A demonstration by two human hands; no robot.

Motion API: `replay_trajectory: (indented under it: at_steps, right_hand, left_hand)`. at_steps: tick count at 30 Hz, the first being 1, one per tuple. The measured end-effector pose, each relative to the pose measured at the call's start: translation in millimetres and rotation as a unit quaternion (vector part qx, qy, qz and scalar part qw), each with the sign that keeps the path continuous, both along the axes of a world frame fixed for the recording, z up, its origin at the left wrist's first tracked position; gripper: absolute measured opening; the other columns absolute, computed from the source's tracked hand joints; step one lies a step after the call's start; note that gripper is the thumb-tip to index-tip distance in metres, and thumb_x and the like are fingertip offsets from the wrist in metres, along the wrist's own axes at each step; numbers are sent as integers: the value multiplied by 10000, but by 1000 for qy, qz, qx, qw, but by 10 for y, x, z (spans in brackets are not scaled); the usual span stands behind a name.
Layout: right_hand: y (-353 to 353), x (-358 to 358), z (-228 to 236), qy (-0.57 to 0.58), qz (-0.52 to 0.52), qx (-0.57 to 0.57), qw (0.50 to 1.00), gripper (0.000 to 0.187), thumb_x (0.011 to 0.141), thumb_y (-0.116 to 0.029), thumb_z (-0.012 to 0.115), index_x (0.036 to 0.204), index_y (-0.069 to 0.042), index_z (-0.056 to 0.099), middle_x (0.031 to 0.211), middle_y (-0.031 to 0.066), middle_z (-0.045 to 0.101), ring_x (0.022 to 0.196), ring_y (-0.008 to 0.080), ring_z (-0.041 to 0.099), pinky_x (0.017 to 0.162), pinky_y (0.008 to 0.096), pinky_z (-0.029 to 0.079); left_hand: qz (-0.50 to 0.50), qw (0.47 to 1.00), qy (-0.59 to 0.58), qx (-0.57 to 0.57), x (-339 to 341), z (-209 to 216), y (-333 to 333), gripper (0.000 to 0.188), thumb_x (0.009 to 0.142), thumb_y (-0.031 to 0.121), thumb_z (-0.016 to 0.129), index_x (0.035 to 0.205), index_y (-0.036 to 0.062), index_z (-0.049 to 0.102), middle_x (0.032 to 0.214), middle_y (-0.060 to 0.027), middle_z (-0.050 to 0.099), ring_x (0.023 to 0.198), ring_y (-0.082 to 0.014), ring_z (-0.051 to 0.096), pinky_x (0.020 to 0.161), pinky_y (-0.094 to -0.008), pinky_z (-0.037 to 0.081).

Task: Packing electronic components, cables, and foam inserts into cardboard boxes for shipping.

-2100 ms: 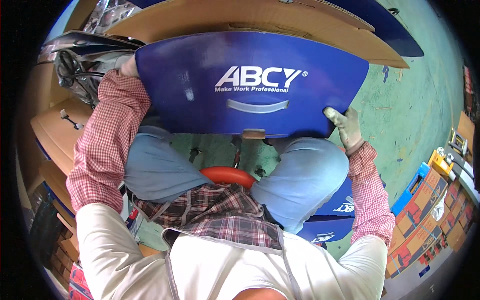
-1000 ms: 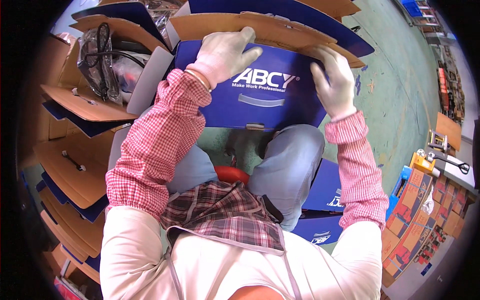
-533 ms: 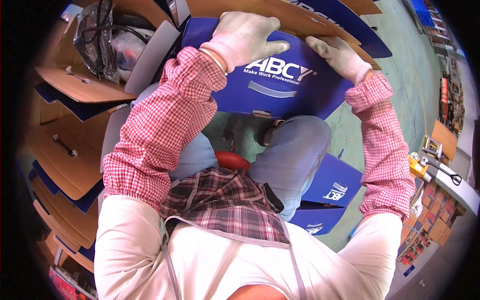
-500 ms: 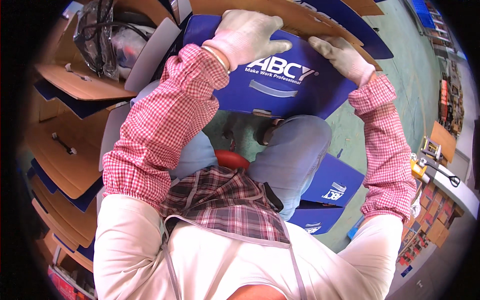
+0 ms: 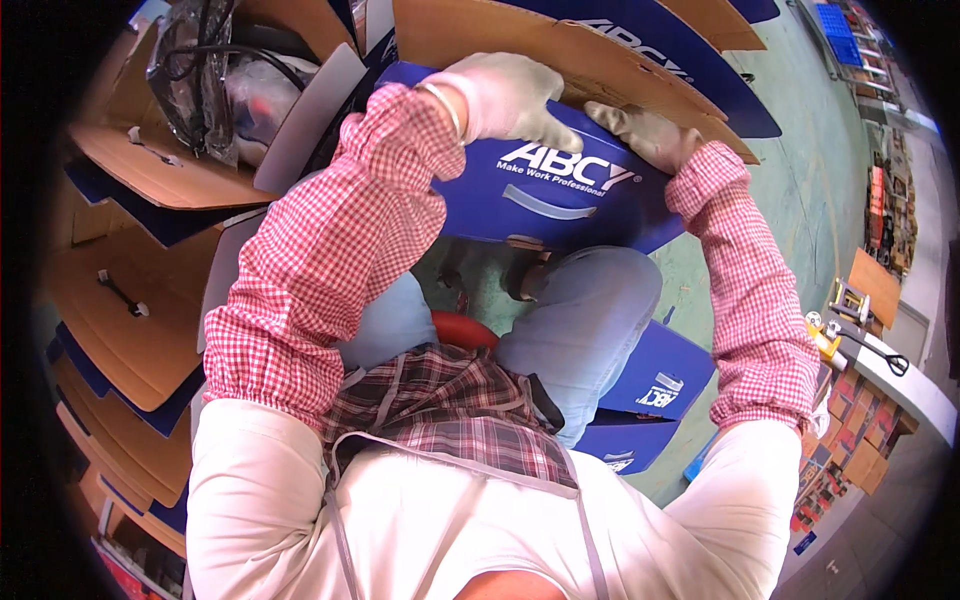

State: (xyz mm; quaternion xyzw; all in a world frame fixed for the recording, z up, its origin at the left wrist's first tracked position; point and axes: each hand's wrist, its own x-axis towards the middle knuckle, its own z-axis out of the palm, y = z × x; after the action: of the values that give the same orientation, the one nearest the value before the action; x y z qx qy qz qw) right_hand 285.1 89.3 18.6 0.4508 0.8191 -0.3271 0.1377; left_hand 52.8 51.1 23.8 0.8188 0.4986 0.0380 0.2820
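Before my knees stands a blue cardboard box [image 5: 480, 205] with white lettering and a grey plastic carry handle [image 5: 548, 204] on its near panel. My left hand [image 5: 508, 98], in a white glove, grips the panel's upper edge, fingers over the rim and thumb on the blue face. Farther right along that edge, my gloved right hand [image 5: 645, 132] holds on too, its fingers partly hidden. Behind both hands rises the brown inner side of a raised flap [image 5: 470, 38].
At the left, an open carton [image 5: 225, 190] holds a plastic-wrapped item with a black cable [image 5: 205, 90]. Below it are stacked brown and blue cartons [image 5: 150, 310]. Another blue box [image 5: 660, 370] sits beside my right knee. Scissors [image 5: 895, 362] and tape lie on a bench at right.
Both hands and the box's upper edge have come down toward me. My right hand has also shifted left along the edge. More of the brown flap behind them shows.
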Motion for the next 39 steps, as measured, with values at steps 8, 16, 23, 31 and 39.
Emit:
replay_trajectory:
  at_steps: [8, 16, 23, 31, 39]
  right_hand:
    - [-393, -24, -268, 112, -113, 217, 963, 352, 937, -282, 539, 1188, -48, 618, 1021, 189, 665, 1011, 359, 615, 931, 416, 459]
    - [-836, 788, -553, 50, -127, 421, 897, 506, 796, -133, 631, 1296, -94, 561, 1275, 140, 578, 1207, 343, 512, 1043, 461, 380]
    - [-786, 905, -977, 78, -172, 407, 894, 440, 840, -88, 615, 1278, -70, 575, 1273, 151, 576, 1197, 365, 508, 1054, 443, 381]
    - [-796, 708, -968, 39, -164, 419, 892, 405, 841, -138, 611, 1239, -67, 598, 1241, 136, 592, 1177, 340, 524, 1039, 451, 377]
    - [-650, 672, -1031, 126, -162, 412, 888, 359, 836, -166, 611, 1182, -74, 628, 1109, 136, 618, 1091, 334, 550, 987, 455, 401]
  left_hand:
    - [96, 953, -34, 284, 181, -612, -241, 406, 804, 380, 695, 1029, 43, 668, 1011, -109, 661, 998, -284, 623, 914, -407, 470]
    - [120, 969, 29, 216, 350, -790, -116, 354, 910, 363, 587, 1069, 58, 670, 1040, -98, 676, 1023, -244, 629, 944, -381, 452]
    - [125, 978, 53, 161, 418, -1070, -15, 331, 941, 341, 504, 983, 65, 683, 999, -107, 694, 978, -249, 642, 921, -399, 448]
    - [105, 980, 51, 162, 402, -1140, 46, 340, 930, 309, 491, 869, 49, 700, 845, -120, 700, 834, -283, 666, 803, -438, 492]
    - [104, 986, 78, 101, 451, -1139, 125, 483, 934, 438, 438, 863, 44, 709, 817, -139, 704, 817, -317, 676, 785, -469, 499]
